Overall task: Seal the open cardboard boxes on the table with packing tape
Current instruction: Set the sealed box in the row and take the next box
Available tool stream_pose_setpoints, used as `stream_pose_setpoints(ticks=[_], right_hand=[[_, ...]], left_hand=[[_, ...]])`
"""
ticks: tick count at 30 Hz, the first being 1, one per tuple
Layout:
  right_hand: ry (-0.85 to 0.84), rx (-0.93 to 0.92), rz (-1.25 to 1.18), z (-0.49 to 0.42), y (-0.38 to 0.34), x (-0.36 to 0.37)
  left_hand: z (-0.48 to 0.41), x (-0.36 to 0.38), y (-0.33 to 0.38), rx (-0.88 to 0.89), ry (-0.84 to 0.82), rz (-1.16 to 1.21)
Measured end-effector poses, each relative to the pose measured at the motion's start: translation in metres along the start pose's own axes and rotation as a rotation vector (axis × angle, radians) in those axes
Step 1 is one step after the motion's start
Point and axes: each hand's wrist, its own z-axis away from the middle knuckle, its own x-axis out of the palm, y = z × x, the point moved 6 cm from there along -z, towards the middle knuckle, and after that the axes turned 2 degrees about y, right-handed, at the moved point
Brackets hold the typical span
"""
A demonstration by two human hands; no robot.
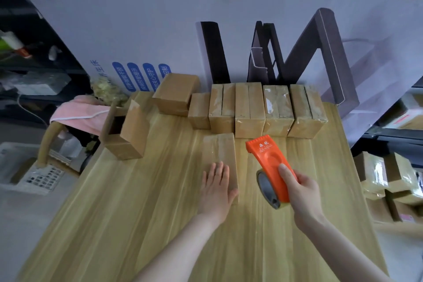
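A small cardboard box [219,152] lies in the middle of the wooden table [142,201], its flaps down. My left hand [216,186] rests flat on the near end of its top, fingers straight. My right hand [301,192] grips an orange tape dispenser [269,159] with a tape roll [266,186], held just right of the box and above the table. A row of taped boxes [264,110] stands at the back. At the left, an open box [124,130] stands with its flaps up.
A large white carton [160,30] leans behind the table. One brown box [175,94] sits raised at the back left. A pink cloth [77,112] hangs off the left edge. More boxes [393,181] are stacked beyond the right edge.
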Motion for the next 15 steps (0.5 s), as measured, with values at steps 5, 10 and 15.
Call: stream_pose_setpoints(ticks=[5,10,15], right_hand=[[-0.044,-0.003,-0.016,-0.004,-0.01,0.045],[-0.041,-0.023,0.02,-0.016,-0.017,0.101],[0.07,-0.091,0.204,-0.029,-0.004,0.15]], left_hand=[[-0.01,-0.023,-0.022,-0.001,0.021,0.26],[-0.049,-0.077,-0.105,-0.162,0.158,0.477],[-0.116,-0.125,-0.201,-0.279,0.151,0.539]])
